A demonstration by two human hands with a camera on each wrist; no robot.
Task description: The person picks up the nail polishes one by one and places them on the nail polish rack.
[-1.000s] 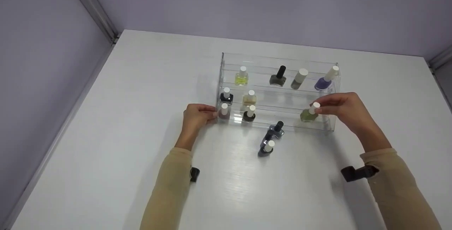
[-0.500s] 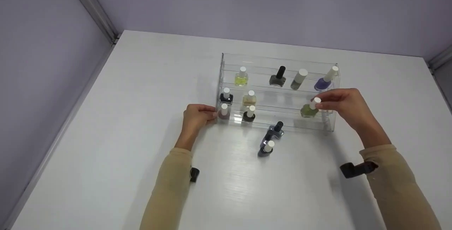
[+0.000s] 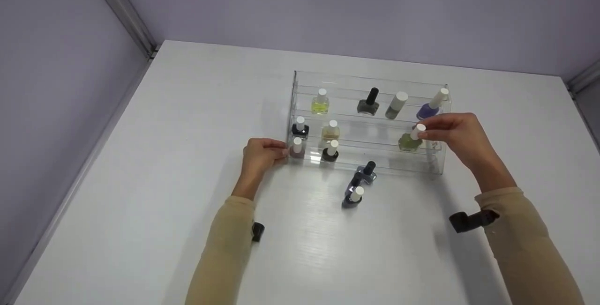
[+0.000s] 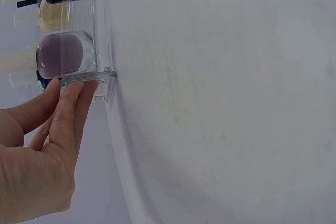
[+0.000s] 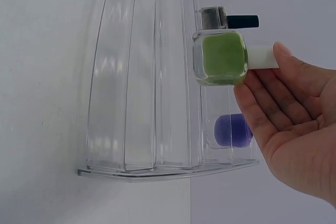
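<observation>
A clear acrylic tiered rack [image 3: 375, 167] stands mid-table. My right hand [image 3: 424, 131] pinches the white cap of a green nail polish bottle [image 3: 408, 142] and holds it at the right end of the rack's middle step. The right wrist view shows the green bottle [image 5: 220, 59] against the rack's steps [image 5: 142, 103], with a purple bottle [image 5: 233, 129] one step behind it. My left hand [image 3: 282, 149] rests at the rack's front left corner. Its straight fingertips [image 4: 73, 90] press the base lip [image 4: 100, 75] just beside a mauve bottle [image 4: 65, 53].
Several other bottles stand on the rack: yellow [image 3: 320, 102], dark grey [image 3: 369, 103], pale grey [image 3: 396, 105], purple [image 3: 429, 108], beige [image 3: 331, 130]. Two dark bottles [image 3: 366, 173] [image 3: 352, 197] stand on the white table [image 3: 140, 178] before the rack. Walls close the left and back.
My right hand has carried the green bottle up and back from the rack's front step toward the middle step. The left hand has stayed at the corner.
</observation>
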